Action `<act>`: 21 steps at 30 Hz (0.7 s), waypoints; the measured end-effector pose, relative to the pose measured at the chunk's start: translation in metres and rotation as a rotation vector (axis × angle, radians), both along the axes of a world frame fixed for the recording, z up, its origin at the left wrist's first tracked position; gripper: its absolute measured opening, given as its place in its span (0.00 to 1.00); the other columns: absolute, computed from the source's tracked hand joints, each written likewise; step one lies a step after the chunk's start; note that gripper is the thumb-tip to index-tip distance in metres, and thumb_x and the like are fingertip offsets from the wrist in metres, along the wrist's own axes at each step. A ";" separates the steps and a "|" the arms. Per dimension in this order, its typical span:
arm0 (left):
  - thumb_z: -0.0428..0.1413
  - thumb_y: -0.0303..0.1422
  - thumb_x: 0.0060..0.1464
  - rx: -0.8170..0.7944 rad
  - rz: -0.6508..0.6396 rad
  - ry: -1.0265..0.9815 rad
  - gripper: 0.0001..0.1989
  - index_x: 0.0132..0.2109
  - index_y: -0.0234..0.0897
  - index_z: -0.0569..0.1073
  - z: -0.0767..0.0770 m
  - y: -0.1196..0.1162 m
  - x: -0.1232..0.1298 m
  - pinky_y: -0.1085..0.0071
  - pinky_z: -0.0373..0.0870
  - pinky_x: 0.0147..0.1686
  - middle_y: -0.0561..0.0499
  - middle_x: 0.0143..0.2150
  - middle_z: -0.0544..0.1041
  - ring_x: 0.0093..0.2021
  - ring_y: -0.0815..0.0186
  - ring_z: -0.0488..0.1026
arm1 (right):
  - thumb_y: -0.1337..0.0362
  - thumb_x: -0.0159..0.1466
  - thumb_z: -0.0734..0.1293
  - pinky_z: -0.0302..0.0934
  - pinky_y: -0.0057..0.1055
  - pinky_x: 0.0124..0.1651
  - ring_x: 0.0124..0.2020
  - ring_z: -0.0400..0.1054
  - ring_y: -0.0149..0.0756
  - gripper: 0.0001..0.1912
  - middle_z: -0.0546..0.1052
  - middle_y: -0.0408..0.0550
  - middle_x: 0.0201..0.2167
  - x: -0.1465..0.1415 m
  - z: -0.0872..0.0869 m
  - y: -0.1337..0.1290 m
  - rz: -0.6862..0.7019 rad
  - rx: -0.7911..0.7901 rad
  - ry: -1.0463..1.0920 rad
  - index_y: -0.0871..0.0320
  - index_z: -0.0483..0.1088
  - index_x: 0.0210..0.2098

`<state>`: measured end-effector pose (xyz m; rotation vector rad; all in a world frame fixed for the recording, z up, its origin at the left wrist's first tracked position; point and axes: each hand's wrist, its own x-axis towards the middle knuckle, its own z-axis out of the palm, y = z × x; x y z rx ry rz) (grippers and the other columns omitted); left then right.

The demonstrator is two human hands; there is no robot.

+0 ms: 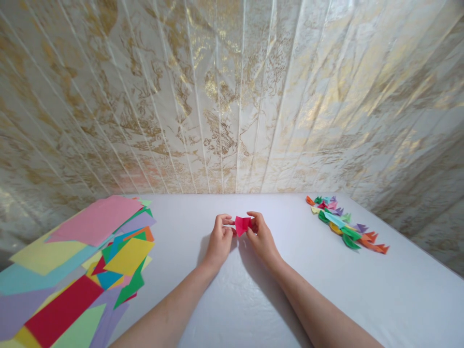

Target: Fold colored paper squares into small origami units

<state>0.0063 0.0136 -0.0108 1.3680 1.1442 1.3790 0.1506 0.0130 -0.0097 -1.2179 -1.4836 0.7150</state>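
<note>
A small piece of red-pink folded paper [241, 225] is held just above the table, in the middle of the view. Its creased panels stand at angles, with a darker inner face toward the right. My left hand [219, 240] pinches its left edge between thumb and fingertips. On the opposite side, my right hand [263, 239] grips the right edge, the thumb in front and the fingers curled behind. The fingers partly cover both ends of the paper.
Coloured paper sheets lie in an overlapping pile on the left, including a large pink sheet [103, 220], a yellow sheet [129, 256] and a dark red sheet [65, 309]. Several folded paper figures [335, 220] sit at the back right of the white table [224, 314]. A gold-patterned curtain [217, 96] hangs behind.
</note>
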 end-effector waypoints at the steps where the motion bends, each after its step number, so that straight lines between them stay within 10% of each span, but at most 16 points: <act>1: 0.48 0.24 0.52 0.052 0.001 0.057 0.14 0.46 0.41 0.65 0.000 0.000 0.000 0.68 0.71 0.41 0.49 0.44 0.73 0.37 0.68 0.74 | 0.68 0.57 0.60 0.63 0.33 0.38 0.32 0.69 0.35 0.20 0.72 0.44 0.31 0.000 -0.001 0.001 0.000 -0.001 0.010 0.56 0.61 0.50; 7: 0.50 0.20 0.49 0.228 -0.078 0.258 0.12 0.38 0.40 0.72 0.003 -0.002 -0.001 0.69 0.68 0.45 0.50 0.41 0.72 0.43 0.65 0.72 | 0.68 0.57 0.61 0.63 0.33 0.38 0.31 0.68 0.34 0.21 0.72 0.43 0.31 0.000 -0.003 0.001 0.017 0.003 0.038 0.57 0.61 0.51; 21: 0.54 0.29 0.52 0.095 -0.081 0.152 0.01 0.33 0.39 0.69 0.004 -0.002 0.001 0.71 0.69 0.41 0.54 0.32 0.75 0.35 0.67 0.73 | 0.72 0.59 0.58 0.66 0.35 0.43 0.36 0.71 0.35 0.21 0.74 0.45 0.35 -0.005 0.004 -0.008 0.107 0.050 -0.117 0.55 0.63 0.52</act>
